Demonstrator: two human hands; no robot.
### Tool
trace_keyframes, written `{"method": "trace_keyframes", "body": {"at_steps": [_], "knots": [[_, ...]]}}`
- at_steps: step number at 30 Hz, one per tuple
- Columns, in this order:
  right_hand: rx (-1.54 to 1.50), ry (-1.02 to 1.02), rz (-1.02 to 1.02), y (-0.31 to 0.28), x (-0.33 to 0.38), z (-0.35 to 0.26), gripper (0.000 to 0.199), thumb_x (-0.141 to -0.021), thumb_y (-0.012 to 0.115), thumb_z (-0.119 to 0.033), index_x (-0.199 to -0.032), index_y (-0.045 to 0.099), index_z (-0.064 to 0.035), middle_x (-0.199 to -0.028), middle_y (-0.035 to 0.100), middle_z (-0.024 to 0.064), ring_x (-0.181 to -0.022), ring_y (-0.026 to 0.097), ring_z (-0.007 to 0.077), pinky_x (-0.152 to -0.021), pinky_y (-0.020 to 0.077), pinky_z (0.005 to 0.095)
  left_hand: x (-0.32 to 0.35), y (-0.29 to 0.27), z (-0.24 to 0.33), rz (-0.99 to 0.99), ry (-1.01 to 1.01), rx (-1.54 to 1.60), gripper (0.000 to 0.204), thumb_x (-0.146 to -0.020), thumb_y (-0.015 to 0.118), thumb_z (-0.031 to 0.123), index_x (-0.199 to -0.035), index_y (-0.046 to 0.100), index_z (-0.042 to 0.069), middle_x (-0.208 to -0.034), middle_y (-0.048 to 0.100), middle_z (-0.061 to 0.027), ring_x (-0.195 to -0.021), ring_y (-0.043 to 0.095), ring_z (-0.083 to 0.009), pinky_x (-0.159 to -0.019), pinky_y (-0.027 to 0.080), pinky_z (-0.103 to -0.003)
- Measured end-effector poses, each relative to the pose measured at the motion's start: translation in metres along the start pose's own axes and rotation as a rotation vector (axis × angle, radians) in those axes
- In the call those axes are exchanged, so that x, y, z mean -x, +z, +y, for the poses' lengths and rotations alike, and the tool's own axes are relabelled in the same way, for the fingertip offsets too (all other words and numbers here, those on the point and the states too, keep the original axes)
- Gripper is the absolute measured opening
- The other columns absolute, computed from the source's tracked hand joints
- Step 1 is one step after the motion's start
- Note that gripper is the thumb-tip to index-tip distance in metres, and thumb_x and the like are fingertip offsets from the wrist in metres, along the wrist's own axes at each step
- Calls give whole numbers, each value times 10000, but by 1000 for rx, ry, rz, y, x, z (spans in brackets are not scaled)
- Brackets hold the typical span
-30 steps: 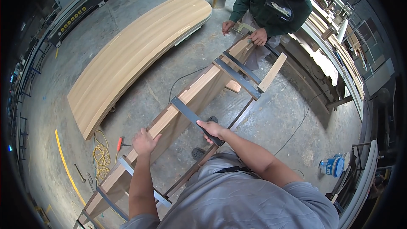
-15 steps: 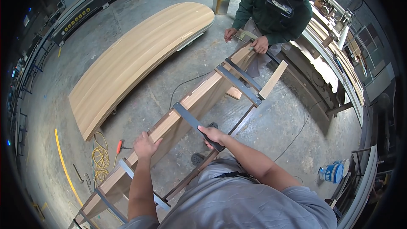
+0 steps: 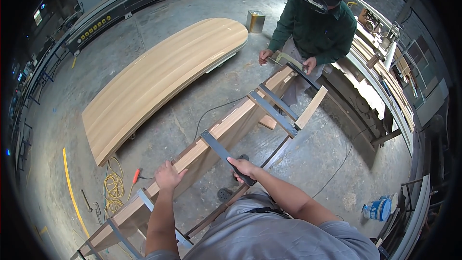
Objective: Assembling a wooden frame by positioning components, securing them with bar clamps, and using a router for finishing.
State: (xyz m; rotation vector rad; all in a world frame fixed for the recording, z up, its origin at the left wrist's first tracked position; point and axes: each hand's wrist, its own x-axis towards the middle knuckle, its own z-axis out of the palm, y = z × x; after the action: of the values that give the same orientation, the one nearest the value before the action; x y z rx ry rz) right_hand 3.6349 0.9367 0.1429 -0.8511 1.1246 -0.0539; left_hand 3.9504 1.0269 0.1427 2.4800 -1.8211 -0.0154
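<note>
A long wooden panel [image 3: 232,121] stands on edge and runs diagonally from lower left to upper right, with several dark metal clamps across it. My left hand [image 3: 168,175] grips its top edge, fingers over the far side and thumb on the near face. Closed around the near end of a black flat-bar clamp [image 3: 216,146] is my right hand [image 3: 243,169]; the bar's far end sits on the panel's top. A lighter metal clamp [image 3: 145,199] crosses the panel just below my left hand. At the far end, a co-worker in dark green [image 3: 315,33] has both hands by a pale green G-shaped clamp [image 3: 288,59].
A wide curved wooden top [image 3: 166,79] lies low on the left. On the floor are a coiled yellow cord [image 3: 113,188], an orange-handled tool [image 3: 136,175], a metal tin [image 3: 255,21] and a blue bucket [image 3: 379,209]. A rack of boards [image 3: 380,67] stands at right.
The whole view has shifted slightly downward. The co-worker has straightened a little, and one of their hands has come off the panel's top toward its end. My hands keep their holds.
</note>
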Motion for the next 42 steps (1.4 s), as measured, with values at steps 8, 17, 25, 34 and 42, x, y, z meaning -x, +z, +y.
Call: {"method": "trace_keyframes", "body": {"at_steps": [8, 17, 25, 34, 42], "knots": [[14, 8, 13, -1, 3, -4, 641, -909, 432, -654, -877, 512, -18, -587, 492, 57, -428, 510, 161, -378, 429, 292, -2, -3, 2, -23, -9, 20, 690, -632, 742, 624, -962, 548, 51, -927, 634, -147, -845, 640, -328, -731, 517, -434], [9, 13, 12, 0, 3, -2, 670, -895, 435, -675, -900, 518, -10, -605, 496, 56, -437, 511, 157, -387, 435, 289, -1, -3, 3, -28, -11, 23, 686, -634, 740, 624, -952, 542, 50, -901, 638, -145, -838, 639, -331, -739, 509, -440], [20, 18, 7, 0, 5, -5, 670, -902, 436, -666, -917, 527, -2, -597, 504, 51, -443, 522, 150, -396, 444, 280, -1, -4, 4, -42, -28, 10, 684, -642, 731, 628, -956, 534, 53, -897, 639, -141, -836, 637, -333, -755, 503, -449], [22, 10, 15, 0, 0, -2, 673, -900, 421, -675, -904, 505, -8, -596, 485, 63, -424, 503, 171, -379, 423, 303, -1, -3, 3, 1, -5, -1, 692, -631, 741, 616, -965, 538, 45, -890, 632, -154, -825, 635, -341, -721, 511, -447], [-1, 14, -5, 0, 5, -5, 655, -910, 439, -650, -918, 520, 0, -582, 500, 52, -422, 511, 153, -382, 434, 276, -1, -5, 4, -45, -25, 5, 671, -650, 731, 620, -964, 535, 60, -915, 631, -136, -854, 631, -327, -774, 500, -445]]}}
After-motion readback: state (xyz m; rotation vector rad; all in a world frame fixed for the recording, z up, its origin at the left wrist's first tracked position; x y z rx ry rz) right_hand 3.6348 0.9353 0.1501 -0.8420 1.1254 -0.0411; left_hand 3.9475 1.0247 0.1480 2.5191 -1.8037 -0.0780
